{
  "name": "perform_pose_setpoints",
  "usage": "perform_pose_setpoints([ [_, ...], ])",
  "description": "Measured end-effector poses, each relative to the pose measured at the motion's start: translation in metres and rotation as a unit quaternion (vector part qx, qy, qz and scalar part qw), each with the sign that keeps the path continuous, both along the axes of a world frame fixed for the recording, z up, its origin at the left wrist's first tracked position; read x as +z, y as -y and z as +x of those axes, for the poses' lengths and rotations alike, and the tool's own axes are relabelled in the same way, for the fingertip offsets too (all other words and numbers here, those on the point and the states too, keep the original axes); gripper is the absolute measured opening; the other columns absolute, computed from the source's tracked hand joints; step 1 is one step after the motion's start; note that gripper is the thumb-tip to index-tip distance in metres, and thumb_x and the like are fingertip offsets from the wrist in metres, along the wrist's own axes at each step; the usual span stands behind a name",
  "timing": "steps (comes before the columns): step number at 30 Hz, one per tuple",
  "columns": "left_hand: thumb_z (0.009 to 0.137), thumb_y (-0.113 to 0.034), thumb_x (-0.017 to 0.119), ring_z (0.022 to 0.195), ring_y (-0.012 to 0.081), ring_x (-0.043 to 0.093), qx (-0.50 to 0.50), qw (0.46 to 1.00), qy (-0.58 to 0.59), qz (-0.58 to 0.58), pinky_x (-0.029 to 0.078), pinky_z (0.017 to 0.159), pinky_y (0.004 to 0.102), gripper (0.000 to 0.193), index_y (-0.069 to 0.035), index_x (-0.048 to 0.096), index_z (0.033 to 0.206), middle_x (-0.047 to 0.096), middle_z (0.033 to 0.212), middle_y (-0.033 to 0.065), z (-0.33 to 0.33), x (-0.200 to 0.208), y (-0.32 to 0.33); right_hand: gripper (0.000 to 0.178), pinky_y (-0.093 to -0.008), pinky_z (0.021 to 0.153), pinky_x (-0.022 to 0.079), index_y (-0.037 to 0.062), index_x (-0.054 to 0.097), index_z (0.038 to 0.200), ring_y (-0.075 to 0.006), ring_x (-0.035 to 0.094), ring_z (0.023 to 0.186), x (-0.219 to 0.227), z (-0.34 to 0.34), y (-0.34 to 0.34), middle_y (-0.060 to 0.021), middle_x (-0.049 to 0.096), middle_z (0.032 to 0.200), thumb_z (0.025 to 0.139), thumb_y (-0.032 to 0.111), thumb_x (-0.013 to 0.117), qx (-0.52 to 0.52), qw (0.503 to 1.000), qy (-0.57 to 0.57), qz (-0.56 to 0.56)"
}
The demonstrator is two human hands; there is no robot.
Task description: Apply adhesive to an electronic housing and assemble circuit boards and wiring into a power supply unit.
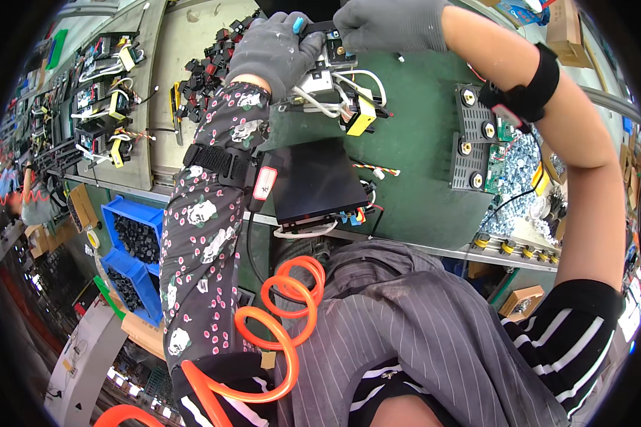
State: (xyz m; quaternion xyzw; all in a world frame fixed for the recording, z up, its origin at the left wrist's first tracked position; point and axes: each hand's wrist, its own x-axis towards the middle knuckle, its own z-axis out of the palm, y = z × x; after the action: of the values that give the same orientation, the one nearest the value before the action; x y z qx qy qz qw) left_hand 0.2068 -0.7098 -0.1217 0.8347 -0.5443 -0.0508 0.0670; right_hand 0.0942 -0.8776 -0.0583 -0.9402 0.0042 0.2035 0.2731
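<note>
View from the head camera over a green-matted workbench (420,107). At the top centre of the frame, the left hand (274,50), in a grey glove, closes over the left end of a small electronic assembly (335,89) with white wires and a yellow-wrapped transformer (361,117), apparently to steady it against the mat. The right hand (392,23), also gloved, pinches a dark part at the assembly's top edge, with a small blue-tipped piece (298,24) showing between the two hands; what that piece is cannot be told. Just below the assembly, at frame centre, lies a flat black metal case (313,181), wires trailing from its lower edge, close enough to be reached without shifting. To the right, two ribbed black heat-sink strips (470,135) lie beside a heap of silvery screws (520,171). In the upper left, finished boards sit in rows on a grey tray (107,92). Two blue bins (132,249) of dark round parts occupy the lower left. A coiled orange air hose (285,320) hangs at bottom centre. Brown cardboard boxes (566,28) occupy the upper right corner, and a small white tag (263,183) hangs at the left wrist strap.
</note>
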Motion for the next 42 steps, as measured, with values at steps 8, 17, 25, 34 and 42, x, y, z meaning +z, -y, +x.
perform_pose_setpoints([
  [8, 0.088, -0.032, 0.048, 0.094, 0.034, 0.054, -0.038, 0.999, -0.014, -0.026, 0.043, 0.084, 0.0424, 0.029, -0.006, 0.056, 0.099, 0.058, 0.092, 0.0161, -0.009, 0.009, 0.013, 0.029, -0.0409, 0.074, 0.049, 0.0013, 0.067, 0.091, -0.0343, 0.063, 0.08, -0.007, 0.002, 0.003, -0.0203, 0.065, 0.083, 0.076, 0.022, 0.056, 0.037, 0.997, -0.009, -0.072],
  [17, 0.089, -0.034, 0.049, 0.096, 0.0331, 0.054, -0.018, 0.999, 0.02, 0.029, 0.042, 0.086, 0.0412, 0.032, -0.005, 0.056, 0.1, 0.058, 0.094, 0.0162, -0.008, 0.01, 0.01, 0.021, -0.0458, 0.067, 0.05, 0.0007, 0.063, 0.078, -0.0393, 0.063, 0.073, -0.027, -0.022, -0.025, -0.0217, 0.062, 0.071, 0.076, 0.017, 0.051, -0.058, 0.986, 0.101, -0.115],
  [25, 0.09, -0.046, 0.048, 0.104, 0.0359, 0.054, 0.011, 1.0, 0.018, 0.017, 0.045, 0.09, 0.0436, 0.044, -0.009, 0.056, 0.112, 0.058, 0.109, 0.0139, -0.007, -0.005, 0.009, 0.021, -0.0436, 0.071, 0.049, 0.0029, 0.048, 0.096, -0.0327, 0.06, 0.08, -0.051, -0.045, -0.033, -0.0144, 0.058, 0.083, 0.082, 0.017, 0.054, 0.01, 0.964, 0.181, -0.193],
  [34, 0.09, -0.045, 0.048, 0.108, 0.0353, 0.052, 0.008, 0.998, 0.028, 0.053, 0.044, 0.093, 0.0431, 0.045, -0.009, 0.055, 0.115, 0.058, 0.111, 0.0135, -0.005, 0.001, 0.008, 0.016, -0.0409, 0.06, 0.051, 0.0038, 0.053, 0.094, -0.0314, 0.064, 0.073, -0.051, -0.049, -0.034, -0.0144, 0.063, 0.084, 0.085, 0.018, 0.053, 0.015, 0.951, 0.252, -0.176],
  [42, 0.089, -0.045, 0.048, 0.107, 0.0359, 0.053, -0.004, 1.0, 0.005, 0.03, 0.045, 0.092, 0.0428, 0.045, -0.009, 0.055, 0.115, 0.058, 0.111, 0.0136, -0.013, -0.016, 0.025, 0.015, -0.042, 0.065, 0.051, 0.0041, 0.053, 0.094, -0.0319, 0.063, 0.074, -0.064, -0.061, -0.033, -0.0128, 0.063, 0.081, 0.084, 0.016, 0.052, -0.061, 0.967, 0.175, -0.174],
])
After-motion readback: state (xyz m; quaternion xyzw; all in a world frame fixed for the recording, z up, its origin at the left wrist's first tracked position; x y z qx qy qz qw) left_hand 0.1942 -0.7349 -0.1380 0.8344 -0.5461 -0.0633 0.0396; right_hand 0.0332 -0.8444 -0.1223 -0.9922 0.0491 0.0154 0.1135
